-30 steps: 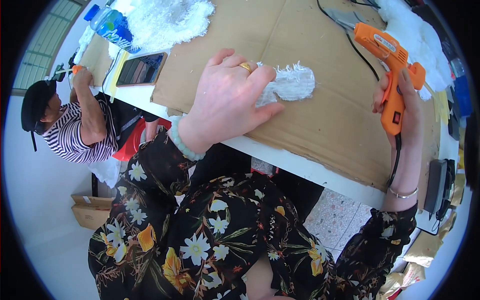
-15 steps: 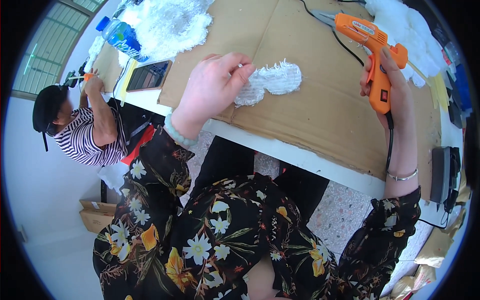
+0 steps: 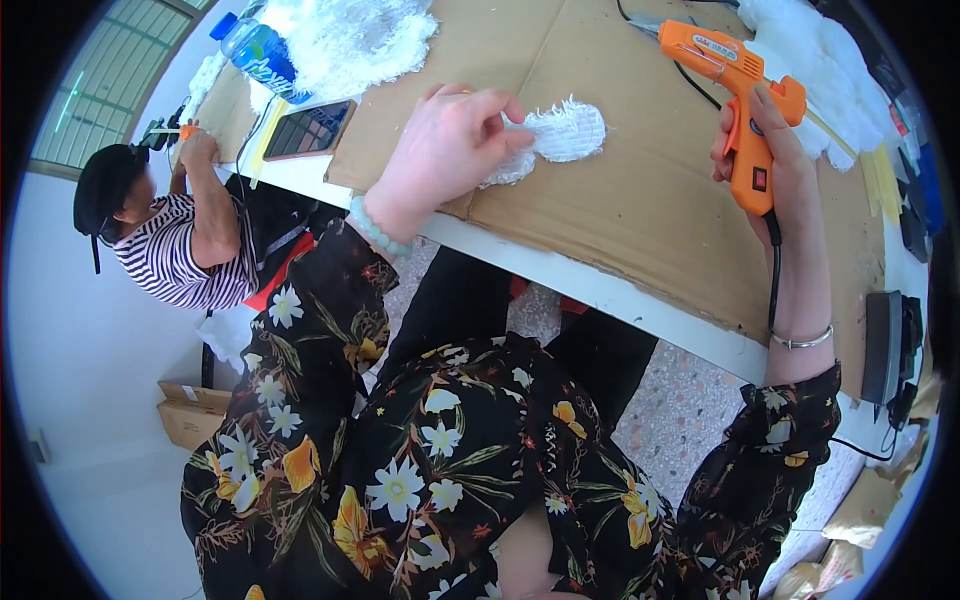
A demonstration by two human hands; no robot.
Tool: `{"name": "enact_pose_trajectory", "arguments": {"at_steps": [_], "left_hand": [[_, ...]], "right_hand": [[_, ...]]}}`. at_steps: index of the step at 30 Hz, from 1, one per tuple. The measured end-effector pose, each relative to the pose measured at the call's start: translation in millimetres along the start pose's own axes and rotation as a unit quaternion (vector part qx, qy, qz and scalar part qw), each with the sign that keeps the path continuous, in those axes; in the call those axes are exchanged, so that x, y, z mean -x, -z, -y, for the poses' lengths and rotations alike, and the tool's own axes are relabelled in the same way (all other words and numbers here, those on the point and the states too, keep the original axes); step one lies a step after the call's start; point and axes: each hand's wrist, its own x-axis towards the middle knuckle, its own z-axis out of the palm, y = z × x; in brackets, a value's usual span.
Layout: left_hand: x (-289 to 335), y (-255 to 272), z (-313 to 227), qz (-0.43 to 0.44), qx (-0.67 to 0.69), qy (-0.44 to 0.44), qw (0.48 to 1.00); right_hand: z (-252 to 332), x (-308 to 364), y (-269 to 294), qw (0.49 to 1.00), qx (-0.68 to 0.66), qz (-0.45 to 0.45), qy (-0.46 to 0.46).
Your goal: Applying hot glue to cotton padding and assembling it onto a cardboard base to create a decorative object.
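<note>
My right hand [image 3: 778, 150] is wrapped round the handle of an orange hot glue gun [image 3: 752, 160], its nozzle pointing to the far left above the cardboard. A small white piece of ribbed fabric [image 3: 572, 132] with frayed edges lies on the brown cardboard [image 3: 640, 220]. Over its left end is my left hand [image 3: 455, 150], thumb and fingers pinched together. What sits between those fingertips is hidden, and I cannot tell whether they press on the fabric.
A blue-labelled bottle [image 3: 262, 58], a phone [image 3: 308, 130] and white fluffy material [image 3: 355, 45] lie to the far left. More white stuffing [image 3: 815, 70] and yellowish glue sticks [image 3: 880, 185] are on the right. Another person [image 3: 185, 230] works at the left.
My left hand has moved slightly right and away from me, its fingertips lowered over the fabric's left end. The glue gun has shifted slightly left, still held. The whole view has moved a little.
</note>
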Motion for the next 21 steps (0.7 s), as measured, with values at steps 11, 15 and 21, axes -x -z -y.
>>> {"name": "enact_pose_trajectory", "arguments": {"at_steps": [11,15,21], "left_hand": [[59.0,36.8,-31.4,-0.067,-0.115,-0.146,0.980],[70.7,11.6,-35.0,0.011,-0.093,-0.147,0.985],[61.9,13.0,-35.9,0.031,-0.071,-0.117,0.990]], "right_hand": [[0.3,-3.3,-7.6,0.999,-0.034,-0.034,-0.010],[-7.9,-6.0,-0.8,0.999,-0.028,-0.021,-0.010],[-8.1,-8.0,1.3,0.999,-0.030,-0.013,-0.009]]}}
